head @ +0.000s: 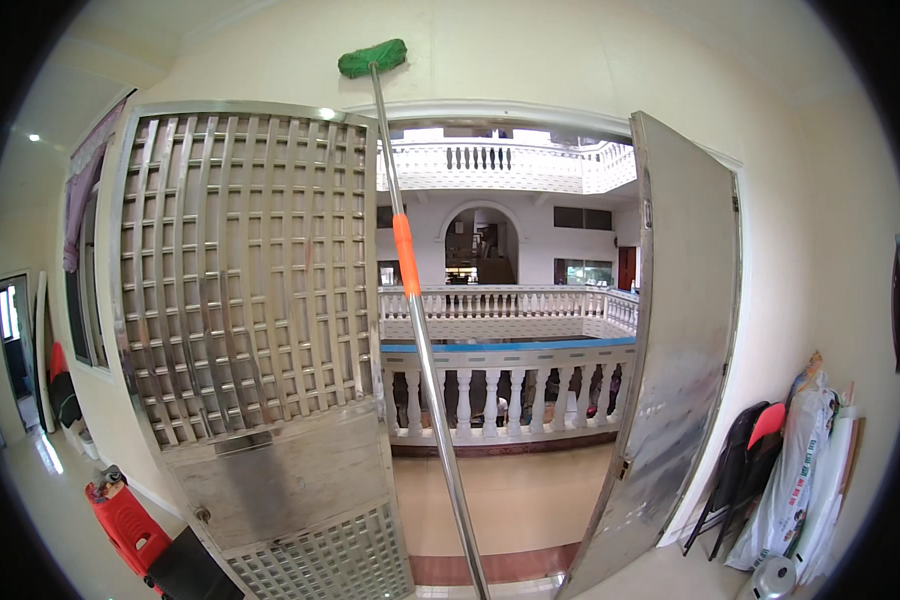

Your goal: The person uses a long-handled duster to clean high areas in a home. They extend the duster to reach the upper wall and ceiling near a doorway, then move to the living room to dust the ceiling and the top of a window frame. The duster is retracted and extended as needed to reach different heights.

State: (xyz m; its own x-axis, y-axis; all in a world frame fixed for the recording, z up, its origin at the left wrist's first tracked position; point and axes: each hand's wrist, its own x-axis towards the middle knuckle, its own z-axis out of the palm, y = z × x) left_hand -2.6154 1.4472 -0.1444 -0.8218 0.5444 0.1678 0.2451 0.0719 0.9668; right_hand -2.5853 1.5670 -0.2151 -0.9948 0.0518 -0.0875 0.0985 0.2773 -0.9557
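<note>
Neither of my hands is in view. Before me a long metal telescopic pole (435, 390) with an orange grip section (405, 255) rises from the bottom edge, leaning slightly left. At its top a green fluffy duster head (373, 58) is against or close to the cream wall (570, 60) above the doorway; contact cannot be told. The pole passes in front of the inner edge of a metal lattice door (247, 277), which stands at the left of the opening. What holds the pole's lower end is hidden below the picture.
A plain metal door (682, 330) stands ajar at the right. Beyond the doorway runs a white balustrade (495, 401) with a blue top rail. Folded chairs (739, 465) and plastic-wrapped rolls (791, 480) lean at the lower right. A red plastic object (131, 529) is at the lower left.
</note>
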